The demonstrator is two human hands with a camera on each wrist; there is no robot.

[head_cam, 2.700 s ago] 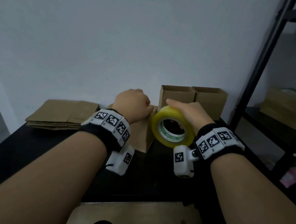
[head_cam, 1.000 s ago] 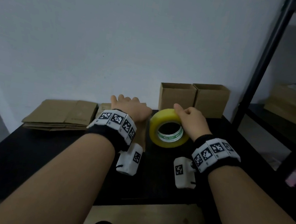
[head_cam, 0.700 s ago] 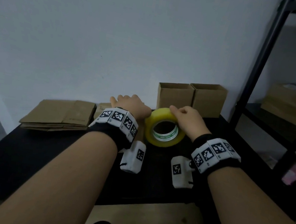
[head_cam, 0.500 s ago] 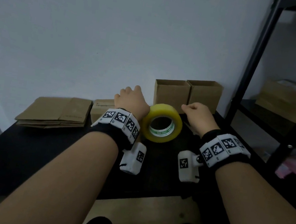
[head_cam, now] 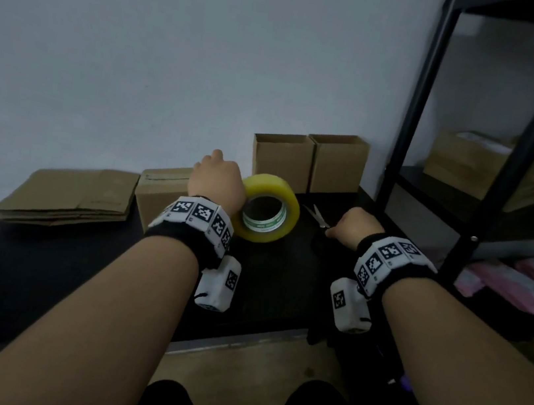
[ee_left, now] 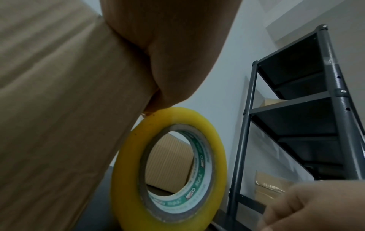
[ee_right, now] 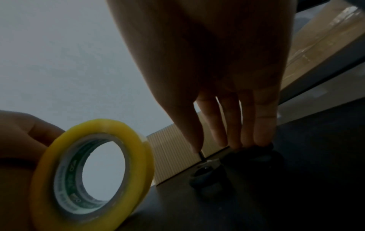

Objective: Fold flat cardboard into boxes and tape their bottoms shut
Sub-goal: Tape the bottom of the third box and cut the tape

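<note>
A folded cardboard box (head_cam: 162, 200) lies on the black table (head_cam: 41, 265), its taped side up. My left hand (head_cam: 216, 174) rests on top of it, and the palm (ee_left: 168, 46) presses the box's edge (ee_left: 59, 109). A yellow tape roll (head_cam: 275, 182) stands on edge against the box's right side (ee_left: 126, 171). To the right, my right hand (head_cam: 350, 225) reaches down to the scissors (head_cam: 317, 215). Its straight fingertips (ee_right: 260, 140) touch the black handles (ee_right: 209, 171), with the thumb by the pivot.
Two folded open-topped boxes (head_cam: 282, 159) (head_cam: 337, 164) stand against the wall behind the tape. A stack of flat cardboard (head_cam: 69, 193) lies at the left. A black metal shelf (head_cam: 404, 153) with more boxes (head_cam: 465, 162) stands at the right.
My right hand let go of the tape roll and moved right, down onto the scissors. The roll now stands by itself against the box. My left hand stays on the box.
</note>
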